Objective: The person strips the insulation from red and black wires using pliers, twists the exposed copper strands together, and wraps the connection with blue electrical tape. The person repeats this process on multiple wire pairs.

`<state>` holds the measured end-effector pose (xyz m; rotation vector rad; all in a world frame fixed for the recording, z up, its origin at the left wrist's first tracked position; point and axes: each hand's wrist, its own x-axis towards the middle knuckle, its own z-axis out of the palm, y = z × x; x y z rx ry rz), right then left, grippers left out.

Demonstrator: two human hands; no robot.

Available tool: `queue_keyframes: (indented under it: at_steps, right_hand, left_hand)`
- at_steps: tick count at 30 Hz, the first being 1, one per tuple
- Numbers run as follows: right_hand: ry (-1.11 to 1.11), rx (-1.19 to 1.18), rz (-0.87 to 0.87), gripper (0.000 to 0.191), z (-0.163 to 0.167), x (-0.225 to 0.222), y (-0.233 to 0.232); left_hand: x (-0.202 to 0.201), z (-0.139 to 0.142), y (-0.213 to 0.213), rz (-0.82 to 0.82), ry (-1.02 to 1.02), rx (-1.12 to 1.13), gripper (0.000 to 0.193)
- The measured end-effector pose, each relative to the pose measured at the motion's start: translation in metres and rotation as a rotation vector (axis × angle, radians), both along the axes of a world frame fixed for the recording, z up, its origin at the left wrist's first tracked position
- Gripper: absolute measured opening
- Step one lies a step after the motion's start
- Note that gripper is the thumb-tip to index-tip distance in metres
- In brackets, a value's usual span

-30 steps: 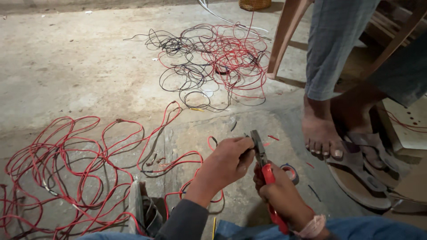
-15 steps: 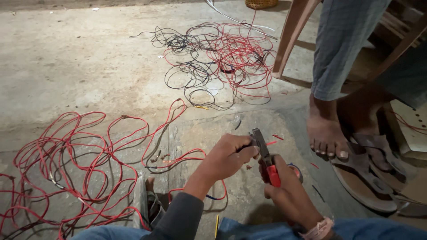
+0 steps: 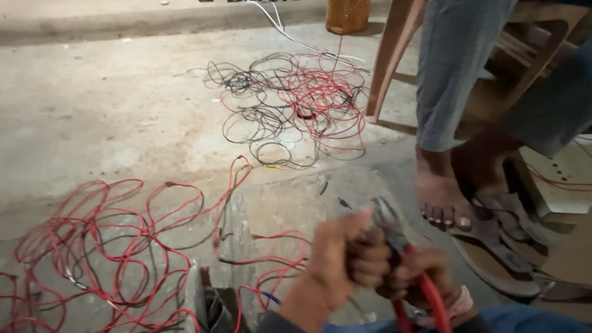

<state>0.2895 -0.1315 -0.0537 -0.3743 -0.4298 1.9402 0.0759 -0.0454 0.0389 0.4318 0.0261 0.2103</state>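
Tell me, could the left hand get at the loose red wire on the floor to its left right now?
Probably yes. The left hand is bunched against the pliers, but the red wire lies on open concrete floor with nothing between them.

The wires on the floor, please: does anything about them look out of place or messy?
Yes. Red wire sprawls in loose tangled loops at the left, and a mixed red and black tangle lies farther off by a chair leg. Another person's bare foot stands close to the pliers held in the right hand.
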Motion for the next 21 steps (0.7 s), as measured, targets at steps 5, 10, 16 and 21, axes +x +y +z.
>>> queue_keyframes:
  at_steps: [5, 10, 16, 21]
  right_hand:
    - [-0.321, -0.055, -0.362, 0.007, -0.022, -0.025, 0.006]
    - [-0.490, -0.454, -0.363, 0.017, -0.001, -0.053, 0.018]
    - [-0.571, -0.423, -0.460, 0.020, 0.021, -0.071, 0.026]
    - [-0.456, -0.363, -0.364, 0.018, 0.039, -0.071, 0.038]
  left_hand:
    - [0.010, -0.023, -0.020, 0.352, -0.020, -0.277, 0.032]
    - [0.011, -0.043, -0.018, 0.655, -0.001, -0.545, 0.010]
    - [0.004, -0.040, -0.016, 0.751, -0.031, -0.568, 0.014]
    - [0.009, -0.022, -0.017, 0.858, 0.103, -0.737, 0.016]
